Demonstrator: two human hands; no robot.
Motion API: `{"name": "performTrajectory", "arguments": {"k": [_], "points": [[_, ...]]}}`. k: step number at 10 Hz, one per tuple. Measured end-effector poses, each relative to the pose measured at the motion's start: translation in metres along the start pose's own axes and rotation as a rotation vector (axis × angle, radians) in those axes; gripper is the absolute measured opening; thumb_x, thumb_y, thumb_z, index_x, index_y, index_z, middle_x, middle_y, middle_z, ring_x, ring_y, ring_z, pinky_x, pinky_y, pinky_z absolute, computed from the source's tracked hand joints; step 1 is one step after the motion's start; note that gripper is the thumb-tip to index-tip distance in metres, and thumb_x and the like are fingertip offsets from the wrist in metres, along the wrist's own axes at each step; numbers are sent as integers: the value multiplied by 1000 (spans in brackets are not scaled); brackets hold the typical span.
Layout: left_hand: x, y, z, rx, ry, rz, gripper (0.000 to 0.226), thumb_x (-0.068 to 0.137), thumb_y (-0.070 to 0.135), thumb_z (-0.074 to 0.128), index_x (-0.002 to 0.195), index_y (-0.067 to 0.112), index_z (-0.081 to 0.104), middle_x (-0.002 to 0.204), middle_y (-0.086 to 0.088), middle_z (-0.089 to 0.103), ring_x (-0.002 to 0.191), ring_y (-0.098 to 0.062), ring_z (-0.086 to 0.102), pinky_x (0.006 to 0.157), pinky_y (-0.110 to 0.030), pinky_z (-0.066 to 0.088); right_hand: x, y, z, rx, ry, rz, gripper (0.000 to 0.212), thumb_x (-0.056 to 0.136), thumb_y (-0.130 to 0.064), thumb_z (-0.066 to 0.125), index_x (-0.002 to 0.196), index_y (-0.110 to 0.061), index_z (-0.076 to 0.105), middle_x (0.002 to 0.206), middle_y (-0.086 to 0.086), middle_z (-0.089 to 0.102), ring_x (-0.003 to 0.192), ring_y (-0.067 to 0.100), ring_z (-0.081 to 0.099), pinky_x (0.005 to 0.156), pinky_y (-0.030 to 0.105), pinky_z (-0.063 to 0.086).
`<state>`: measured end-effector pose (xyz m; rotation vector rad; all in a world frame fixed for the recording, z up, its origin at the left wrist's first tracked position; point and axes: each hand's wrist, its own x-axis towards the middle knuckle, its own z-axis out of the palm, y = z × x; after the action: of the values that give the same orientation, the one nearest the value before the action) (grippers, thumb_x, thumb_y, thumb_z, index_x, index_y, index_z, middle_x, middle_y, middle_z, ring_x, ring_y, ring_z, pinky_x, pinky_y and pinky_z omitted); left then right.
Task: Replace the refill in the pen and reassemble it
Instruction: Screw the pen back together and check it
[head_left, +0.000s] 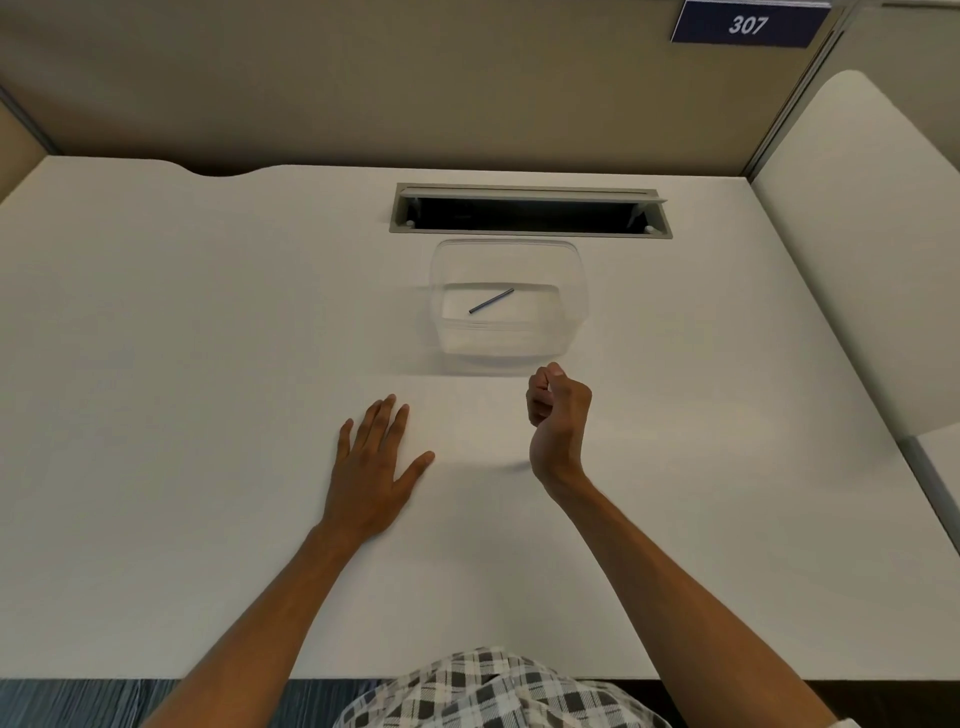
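Note:
A thin dark refill (491, 301) lies at a slant on the bottom of a clear plastic container (571, 322) at the middle of the white desk (208, 338). My left hand (371, 467) rests flat on the desk, palm down, fingers spread, nothing under it that I can see. My right hand (558, 410) hovers just in front of the container's near wall with its fingers curled into a loose fist; nothing shows inside it. No pen body is visible anywhere.
An open cable slot (530, 210) is set in the desk right behind the container. Beige partition walls close off the back, with a "307" sign (748, 23) at the upper right. A white side panel (857, 234) stands to the right.

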<state>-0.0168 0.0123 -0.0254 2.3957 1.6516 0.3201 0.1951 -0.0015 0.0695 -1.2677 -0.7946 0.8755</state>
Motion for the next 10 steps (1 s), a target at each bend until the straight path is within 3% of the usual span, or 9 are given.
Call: {"name": "performTrajectory", "arguments": {"k": [1,3,10], "points": [[0,0,0,6,6,2,76,92,65,19,147,14,32,156,-5,26,144,-19,20,116,-47,14,0,7,1,6,-1,-3,29,76,-39,37,52,-30,22,57,-3,15,54,10,11,50,23,9],[0,0,2,17,23,1,73,93,63,24,146,14,32,156,-5,26,144,-19,21,116,-47,15,1,17,0,-16,4,-27,28,76,-36,34,51,-31,22,53,-11,17,53,10,11,53,25,7],[0,-1,4,39,32,-1,73,93,63,22,147,15,31,156,-5,25,144,-18,19,116,-47,14,2,19,-3,-50,-20,-88,34,80,-34,33,47,-36,24,46,-13,17,50,4,12,52,21,9]]}}
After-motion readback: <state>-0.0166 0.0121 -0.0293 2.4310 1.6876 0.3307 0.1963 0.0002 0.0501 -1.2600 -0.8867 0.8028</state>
